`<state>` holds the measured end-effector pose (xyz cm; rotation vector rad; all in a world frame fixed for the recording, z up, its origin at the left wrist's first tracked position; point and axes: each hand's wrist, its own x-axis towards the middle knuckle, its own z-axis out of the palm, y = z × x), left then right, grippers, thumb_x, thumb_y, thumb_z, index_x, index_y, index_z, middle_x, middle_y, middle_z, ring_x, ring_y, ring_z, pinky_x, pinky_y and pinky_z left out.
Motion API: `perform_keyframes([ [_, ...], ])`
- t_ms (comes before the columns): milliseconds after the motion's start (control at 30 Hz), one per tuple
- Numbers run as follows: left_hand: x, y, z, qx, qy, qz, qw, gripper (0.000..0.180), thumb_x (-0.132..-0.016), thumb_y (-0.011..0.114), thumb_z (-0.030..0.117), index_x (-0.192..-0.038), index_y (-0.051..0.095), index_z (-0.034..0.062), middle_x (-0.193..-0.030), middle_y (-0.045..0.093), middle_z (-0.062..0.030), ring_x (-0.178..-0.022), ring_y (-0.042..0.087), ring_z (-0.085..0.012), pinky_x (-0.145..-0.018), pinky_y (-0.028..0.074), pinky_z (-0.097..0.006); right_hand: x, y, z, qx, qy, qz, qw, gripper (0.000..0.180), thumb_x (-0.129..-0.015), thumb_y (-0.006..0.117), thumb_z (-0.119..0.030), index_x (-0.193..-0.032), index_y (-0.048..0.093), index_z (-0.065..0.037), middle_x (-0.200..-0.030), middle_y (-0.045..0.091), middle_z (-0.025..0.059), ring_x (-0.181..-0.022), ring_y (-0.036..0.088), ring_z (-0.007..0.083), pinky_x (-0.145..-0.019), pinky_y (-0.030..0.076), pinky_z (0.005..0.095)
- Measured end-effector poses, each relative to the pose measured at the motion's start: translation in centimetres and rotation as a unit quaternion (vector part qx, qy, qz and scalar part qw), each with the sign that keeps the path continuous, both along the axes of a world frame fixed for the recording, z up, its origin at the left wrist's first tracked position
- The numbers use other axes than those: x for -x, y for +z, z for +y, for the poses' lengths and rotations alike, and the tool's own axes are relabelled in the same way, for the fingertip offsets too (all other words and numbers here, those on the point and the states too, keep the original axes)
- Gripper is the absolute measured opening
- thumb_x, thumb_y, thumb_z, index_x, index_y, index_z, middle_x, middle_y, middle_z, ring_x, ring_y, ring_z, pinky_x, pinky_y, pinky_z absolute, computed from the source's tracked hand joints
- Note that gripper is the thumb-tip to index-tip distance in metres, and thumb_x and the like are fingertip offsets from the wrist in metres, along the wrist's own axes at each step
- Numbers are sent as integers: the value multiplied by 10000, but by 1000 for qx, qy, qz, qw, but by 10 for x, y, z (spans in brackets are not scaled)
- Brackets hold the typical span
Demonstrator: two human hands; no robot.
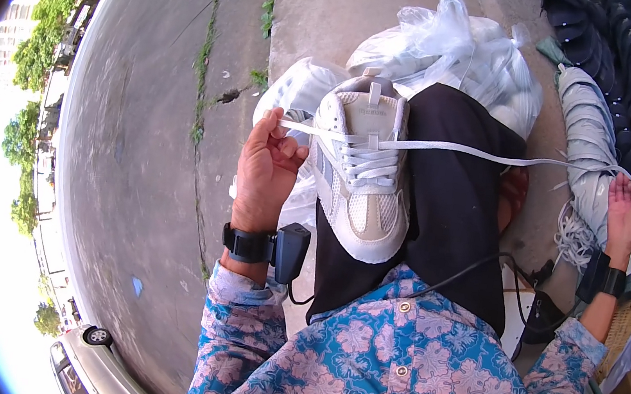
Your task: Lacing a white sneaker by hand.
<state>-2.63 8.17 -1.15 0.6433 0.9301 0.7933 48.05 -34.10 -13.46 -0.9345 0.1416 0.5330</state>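
Concrete pavement lay underfoot. Nearest, a white sneaker point(361, 179) rested on the knee; left hand point(268, 167) and right hand point(625, 211) each pinched an end of its taut lace point(463, 149). Uneven pulling risked unthreading an eyelet. Plastic bags point(460, 49) sat beyond.

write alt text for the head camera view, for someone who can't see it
Seen from above, a person pulls a white shoelace taut between the left hand and right hand, threaded through a white sneaker resting on their dark-trousered lap. Clear plastic bags lie on the concrete pavement beyond.
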Motion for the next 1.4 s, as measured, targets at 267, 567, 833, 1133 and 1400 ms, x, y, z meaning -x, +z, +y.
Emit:
perform_keyframes([
  [267,52,70,13,-89,88,-183,975,194,-966,567,200,-978,692,54,-628,466,33,-549,352,-131,-640,348,-324,164,83,205,75,313,-272,907,117,-902,591,-163,-922,628,-54,-911,647,46,-827,643,139,-828,496,294],
  [567,176,118,32,-201,184,-131,953,219,-966,538,193,-994,694,42,-613,488,19,-533,319,-128,-643,336,-328,243,108,276,143,292,-711,624,90,-797,674,-19,-862,613,-19,-776,592,102,-737,616,282,-687,491,375],
  [833,228,130,31,-205,305,-33,930,188,-949,569,171,-1012,703,54,-667,515,2,-587,388,-149,-681,366,-355,245,116,278,182,297,-769,537,61,-790,661,-46,-817,608,-31,-765,557,97,-742,594,283,-708,470,392],
  [1133,246,114,26,-172,181,88,964,251,-989,523,290,-1055,655,87,-680,549,-4,-610,529,-188,-657,493,-412,257,112,283,181,247,-778,549,88,-775,645,-78,-770,562,-52,-743,548,71,-733,594,255,-687,446,387],
  [1400,260,105,12,-168,277,317,891,265,-974,557,338,-1022,639,91,-651,489,27,-550,487,-131,-570,472,-309,260,109,286,197,245,-788,530,108,-771,649,-79,-754,546,-53,-723,556,70,-717,598,241,-685,447,385],
])
